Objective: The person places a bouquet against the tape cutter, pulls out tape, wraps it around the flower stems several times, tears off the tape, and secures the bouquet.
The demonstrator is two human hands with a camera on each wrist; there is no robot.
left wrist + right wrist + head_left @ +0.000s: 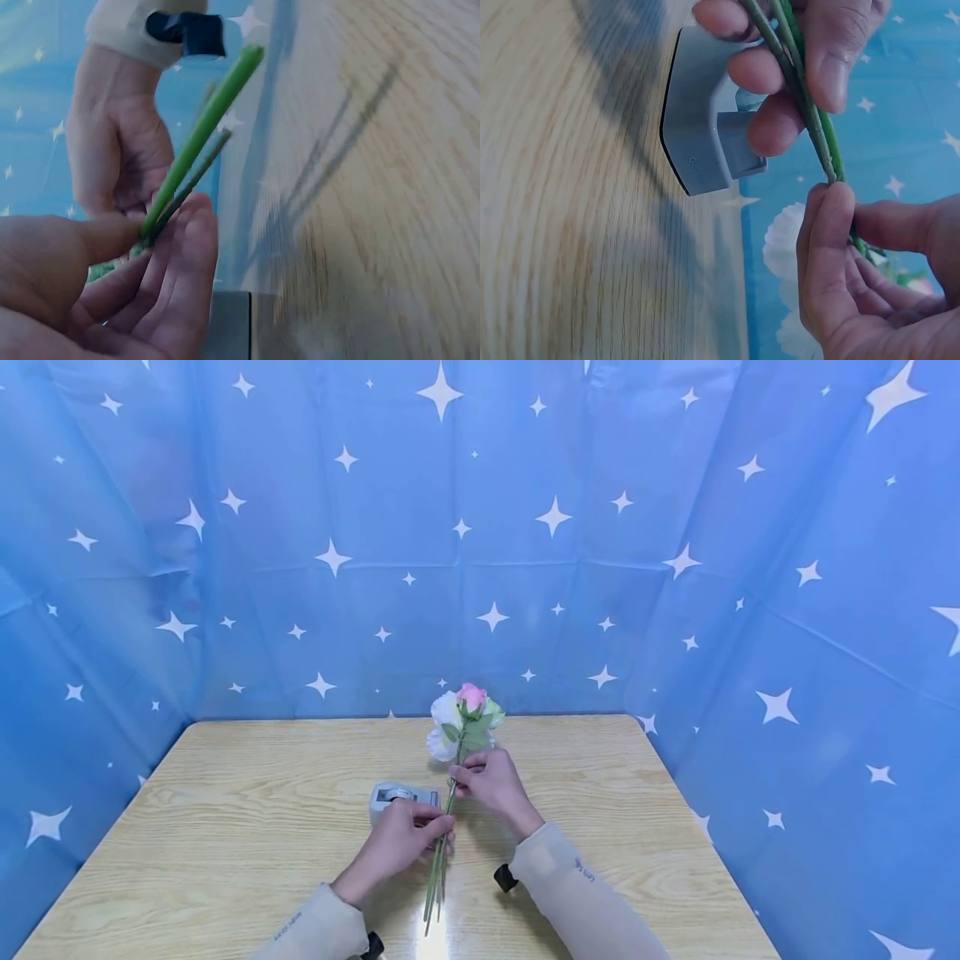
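A small bunch of artificial flowers (pixel 472 697), with white blooms, a pink bud and green leaves, is held above the table at a tilt. My right hand (pixel 495 783) pinches the green stems (pixel 810 112) just below the leaves. Lower down, my left hand (pixel 405 842) grips the same stems between thumb and fingers, and their cut ends stick out toward me. In the left wrist view the stem ends (pixel 206 131) spread slightly apart. Beside the left hand stands a grey tape dispenser (pixel 382 795), partly hidden by that hand.
The wooden table (pixel 262 810) spans the space beneath both hands. Behind it and along both sides hangs a blue curtain (pixel 405 510) with white stars. Black wrist cameras (pixel 506 878) show at the sleeves.
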